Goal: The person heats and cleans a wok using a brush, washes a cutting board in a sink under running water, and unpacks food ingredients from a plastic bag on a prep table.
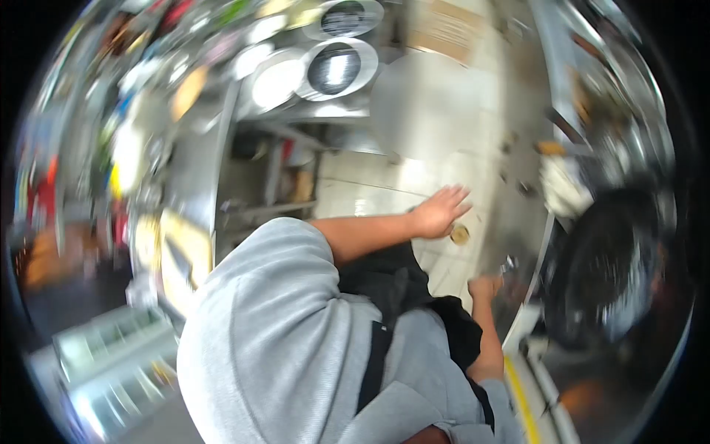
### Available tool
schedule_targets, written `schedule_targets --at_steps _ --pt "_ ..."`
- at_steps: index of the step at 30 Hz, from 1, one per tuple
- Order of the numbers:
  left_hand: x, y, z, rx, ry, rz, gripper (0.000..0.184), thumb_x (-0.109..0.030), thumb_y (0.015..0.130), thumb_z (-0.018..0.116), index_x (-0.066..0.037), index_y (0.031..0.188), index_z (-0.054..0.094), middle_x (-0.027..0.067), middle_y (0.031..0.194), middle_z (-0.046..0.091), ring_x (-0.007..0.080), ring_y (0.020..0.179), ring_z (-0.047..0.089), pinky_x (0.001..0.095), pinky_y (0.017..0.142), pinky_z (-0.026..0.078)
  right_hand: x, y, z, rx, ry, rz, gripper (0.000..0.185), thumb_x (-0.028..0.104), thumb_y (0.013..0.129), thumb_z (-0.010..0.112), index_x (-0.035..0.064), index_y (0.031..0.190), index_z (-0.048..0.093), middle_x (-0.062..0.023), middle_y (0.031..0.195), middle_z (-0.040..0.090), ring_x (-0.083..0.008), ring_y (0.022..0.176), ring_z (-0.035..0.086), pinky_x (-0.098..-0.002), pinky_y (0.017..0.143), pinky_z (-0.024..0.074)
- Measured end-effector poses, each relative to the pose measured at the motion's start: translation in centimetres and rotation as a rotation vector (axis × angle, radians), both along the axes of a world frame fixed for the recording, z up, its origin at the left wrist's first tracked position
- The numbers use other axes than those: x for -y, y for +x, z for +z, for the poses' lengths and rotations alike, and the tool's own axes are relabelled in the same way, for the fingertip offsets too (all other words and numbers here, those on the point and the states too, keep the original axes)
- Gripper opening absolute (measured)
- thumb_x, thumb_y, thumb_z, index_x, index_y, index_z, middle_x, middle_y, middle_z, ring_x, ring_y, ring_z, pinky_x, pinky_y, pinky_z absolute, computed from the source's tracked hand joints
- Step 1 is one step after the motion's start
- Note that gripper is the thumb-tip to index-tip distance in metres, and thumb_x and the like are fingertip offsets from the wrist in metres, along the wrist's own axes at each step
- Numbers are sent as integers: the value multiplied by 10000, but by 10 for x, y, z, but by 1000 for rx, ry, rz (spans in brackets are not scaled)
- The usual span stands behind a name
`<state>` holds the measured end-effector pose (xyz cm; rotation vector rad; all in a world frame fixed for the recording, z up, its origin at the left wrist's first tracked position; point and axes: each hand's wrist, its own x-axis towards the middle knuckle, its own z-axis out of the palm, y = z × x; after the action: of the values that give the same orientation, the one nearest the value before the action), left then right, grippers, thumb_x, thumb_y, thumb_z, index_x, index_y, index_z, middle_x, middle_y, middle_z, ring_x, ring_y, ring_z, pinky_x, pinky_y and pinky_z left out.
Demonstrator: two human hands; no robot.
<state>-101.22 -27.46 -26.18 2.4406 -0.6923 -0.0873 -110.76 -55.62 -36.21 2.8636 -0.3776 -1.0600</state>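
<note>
My left hand (441,212) reaches across in front of my body, over the tiled floor, with its fingers stretched out and nothing in them. Lower and farther right, my right hand (486,286) is curled closed beside the steel counter (510,237) along the stove. A small shiny metal piece (509,263) shows just past its fingers; whether the hand grips it is too blurred to tell. To the right of that hand sits a large black wok (606,270). A crumpled whitish cloth (566,185) lies above the wok, near a dark-and-orange handle (551,148).
A steel table (325,111) at the upper left carries white plates (277,83) and an oval dish (336,69) with a dark centre. Beyond it is a cardboard box (447,33). Pale containers (111,340) stand at the lower left. Much is smeared by motion.
</note>
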Motion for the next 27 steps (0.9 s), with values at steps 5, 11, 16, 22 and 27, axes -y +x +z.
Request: schedule_targets --at_steps 5,11,16,22,27 --pt "-119 -215 -7 -357 169 558 544 -196 764 641 -14 1256 498 233 1331 448 381 1236 425 431 1041 356 22 -16 -31 -76 195 -235 1097 436 714 719 -178 1387 108 -334 1480 135 -398 1412 80 -412 1153 118" --pt "-147 -385 77 -363 76 1117 454 -274 811 632 -2 1169 568 183 1210 570 329 1071 572 393 908 466 60 -106 30 46 640 -153 905 366 741 709 -96 1356 232 -288 1380 322 -366 1301 325 -414 1072 274" --pt "-153 -464 45 -606 19 1113 473 -349 806 631 9 1114 612 200 1103 627 332 1002 611 399 873 482 90 -183 37 -30 606 -138 734 330 746 697 -20 1289 348 -224 1279 422 -325 1199 412 -400 991 340" --pt "-170 -516 31 -853 85 930 535 -365 761 663 -1 1151 614 224 1129 619 359 1085 575 400 945 451 104 -215 -5 -193 377 -83 542 286 751 683 72 1209 487 -147 1158 541 -275 1076 517 -383 894 420" --pt "-214 -506 78 -688 -311 1061 476 -277 769 670 6 1146 606 188 1070 654 309 1004 628 354 880 480 63 -164 -43 -368 127 95 404 250 756 671 148 1141 603 -82 1057 641 -234 973 605 -369 813 486"
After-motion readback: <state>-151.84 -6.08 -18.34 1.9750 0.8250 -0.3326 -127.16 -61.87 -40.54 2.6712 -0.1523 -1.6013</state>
